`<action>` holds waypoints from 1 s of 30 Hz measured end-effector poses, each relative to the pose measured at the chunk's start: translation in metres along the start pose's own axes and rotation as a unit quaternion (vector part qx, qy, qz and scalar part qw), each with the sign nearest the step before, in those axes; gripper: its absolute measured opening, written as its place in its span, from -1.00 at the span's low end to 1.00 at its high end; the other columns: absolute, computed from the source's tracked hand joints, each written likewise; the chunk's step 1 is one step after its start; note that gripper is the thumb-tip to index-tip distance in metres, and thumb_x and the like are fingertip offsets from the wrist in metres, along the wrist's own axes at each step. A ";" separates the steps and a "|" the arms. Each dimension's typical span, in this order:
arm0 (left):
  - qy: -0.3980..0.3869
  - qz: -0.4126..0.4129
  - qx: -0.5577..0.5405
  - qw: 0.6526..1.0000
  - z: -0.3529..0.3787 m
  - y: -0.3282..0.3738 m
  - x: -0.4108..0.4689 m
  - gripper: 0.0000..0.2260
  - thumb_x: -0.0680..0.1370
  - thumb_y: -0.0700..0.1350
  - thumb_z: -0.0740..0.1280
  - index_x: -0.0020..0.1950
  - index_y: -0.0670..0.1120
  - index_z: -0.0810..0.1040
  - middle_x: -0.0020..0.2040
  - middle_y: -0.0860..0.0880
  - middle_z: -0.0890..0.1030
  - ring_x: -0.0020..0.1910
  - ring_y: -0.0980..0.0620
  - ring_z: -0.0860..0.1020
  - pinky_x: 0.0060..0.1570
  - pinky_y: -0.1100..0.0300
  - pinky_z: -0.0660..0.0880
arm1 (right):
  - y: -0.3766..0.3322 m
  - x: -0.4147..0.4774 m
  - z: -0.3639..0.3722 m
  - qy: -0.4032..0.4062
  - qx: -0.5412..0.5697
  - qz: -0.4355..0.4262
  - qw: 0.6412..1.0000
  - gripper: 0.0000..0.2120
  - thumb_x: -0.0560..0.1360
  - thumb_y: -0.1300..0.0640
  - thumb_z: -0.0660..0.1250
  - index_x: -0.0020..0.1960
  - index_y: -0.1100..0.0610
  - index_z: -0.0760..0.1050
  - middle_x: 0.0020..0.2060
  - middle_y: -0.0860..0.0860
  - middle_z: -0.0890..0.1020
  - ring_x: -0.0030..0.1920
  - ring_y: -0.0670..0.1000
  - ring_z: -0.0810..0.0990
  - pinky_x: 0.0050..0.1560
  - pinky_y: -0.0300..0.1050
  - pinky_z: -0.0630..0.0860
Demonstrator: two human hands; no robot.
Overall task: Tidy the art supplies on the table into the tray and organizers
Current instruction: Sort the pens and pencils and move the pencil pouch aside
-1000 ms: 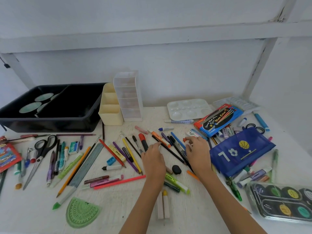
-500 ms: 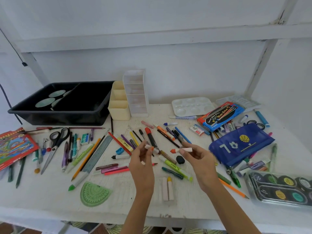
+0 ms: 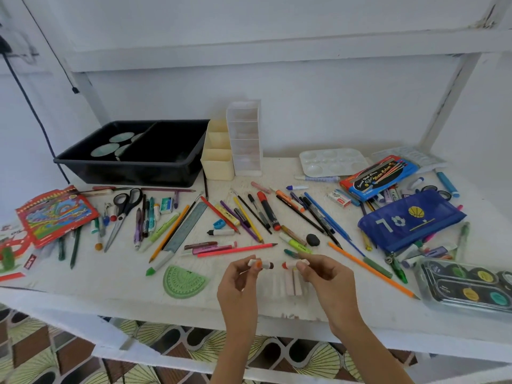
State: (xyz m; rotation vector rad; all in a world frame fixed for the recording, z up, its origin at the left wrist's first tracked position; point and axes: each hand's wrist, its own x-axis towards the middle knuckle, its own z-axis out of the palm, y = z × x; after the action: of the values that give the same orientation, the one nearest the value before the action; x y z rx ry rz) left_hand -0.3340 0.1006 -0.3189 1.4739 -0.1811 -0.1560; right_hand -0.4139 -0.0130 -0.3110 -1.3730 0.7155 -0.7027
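Above the table's front edge, my left hand point(image 3: 238, 284) pinches a short white marker with an orange band and dark tip point(image 3: 261, 264). Facing it, my right hand point(image 3: 327, 278) pinches another short white marker with a red tip point(image 3: 295, 264). The two tips almost meet. Many pens, pencils and markers lie scattered across the white table point(image 3: 110, 284). At the back left stands a black tray point(image 3: 133, 167), and beside it are a cream organizer point(image 3: 217, 167) and a clear organizer point(image 3: 245, 139).
Scissors point(image 3: 123, 209), a grey ruler point(image 3: 185, 231) and a green protractor point(image 3: 182, 281) lie left of my hands. A blue pencil pouch point(image 3: 410, 220), a paint set point(image 3: 468, 289), a white palette point(image 3: 332, 162) and a colour-pencil box point(image 3: 379, 176) fill the right side. A red pack point(image 3: 55, 214) sits far left.
Both hands picked short markers off the table pile and lifted them toward me, bringing them tip to tip. The view pulled back and tilted down.
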 end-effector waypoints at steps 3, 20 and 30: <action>-0.004 -0.006 -0.017 1.000 -0.004 -0.001 -0.002 -0.94 0.50 -0.26 0.37 -0.06 -0.21 0.60 -0.11 -0.08 0.68 -0.09 0.07 0.63 -0.09 0.34 0.52 | 0.006 -0.009 0.002 -0.003 -0.111 -0.109 0.988 -0.81 0.38 0.27 0.46 -0.14 -0.01 0.64 -0.23 -0.10 0.69 -0.18 -0.16 0.61 -0.14 -0.37 0.52; -0.032 -0.007 -0.010 0.999 -0.012 -0.010 -0.005 -0.96 0.49 -0.27 0.37 -0.08 -0.17 0.59 -0.09 -0.02 0.68 -0.05 0.06 0.64 -0.04 0.28 0.54 | 0.056 -0.020 0.005 -0.036 -0.482 -0.374 0.792 -0.65 0.53 0.07 0.11 0.18 0.04 0.59 0.12 -0.09 0.59 0.03 0.00 0.39 -0.03 -0.08 0.22; -0.040 0.007 -0.028 0.999 -0.016 -0.012 -0.004 -0.94 0.48 -0.31 0.37 -0.08 -0.20 0.58 -0.08 -0.04 0.69 -0.05 0.03 0.64 -0.06 0.29 0.54 | 0.039 -0.005 0.002 0.026 -0.404 -0.287 0.868 -0.65 0.53 0.04 0.08 0.20 0.07 0.54 0.09 -0.07 0.54 0.08 -0.14 0.30 -0.02 -0.21 0.16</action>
State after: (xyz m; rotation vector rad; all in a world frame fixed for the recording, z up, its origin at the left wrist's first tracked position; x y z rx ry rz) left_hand -0.3349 0.1157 -0.3319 1.4105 -0.2511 -0.2073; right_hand -0.4144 -0.0047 -0.3499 -2.4100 0.6690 -0.9544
